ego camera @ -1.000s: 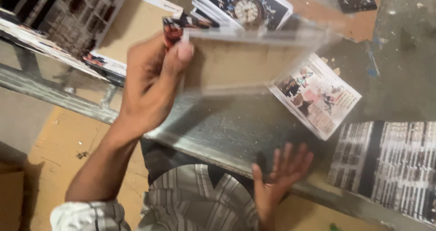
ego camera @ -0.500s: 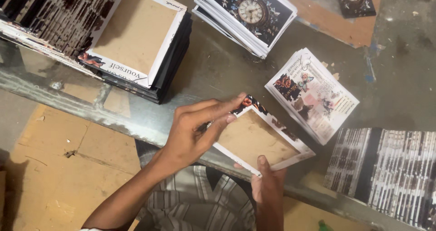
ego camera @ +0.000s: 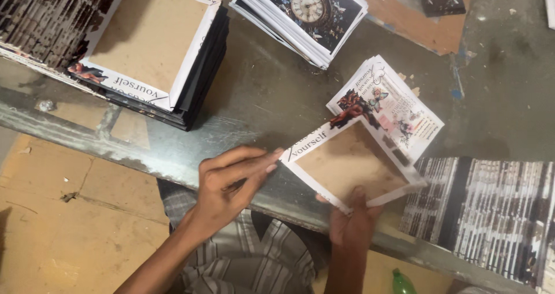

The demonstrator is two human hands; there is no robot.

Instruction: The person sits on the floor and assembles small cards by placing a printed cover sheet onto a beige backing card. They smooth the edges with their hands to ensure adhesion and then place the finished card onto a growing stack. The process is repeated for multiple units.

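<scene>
A small brown board wrapped in white printed paper [ego camera: 350, 162] lies tilted at the near edge of the grey worktable [ego camera: 272, 91]. My right hand [ego camera: 350, 222] grips its near corner from below, thumb on the brown face. My left hand [ego camera: 231, 181] rests at its left edge, fingers together and pointing at the white border. A stack of printed sheets with red flowers [ego camera: 393, 106] lies just behind the board.
At the far left stands a stack of finished wrapped boards [ego camera: 153, 48]. A pile of clock-print sheets [ego camera: 303, 13] lies at the back. Striped dark sheets [ego camera: 491, 210] lie at the right. A green bottle [ego camera: 403, 282] and cardboard [ego camera: 63, 224] are on the floor.
The board held up in my left hand a second ago has come down onto the table's near edge. My right hand has taken its near corner, and my left hand slid to its left edge.
</scene>
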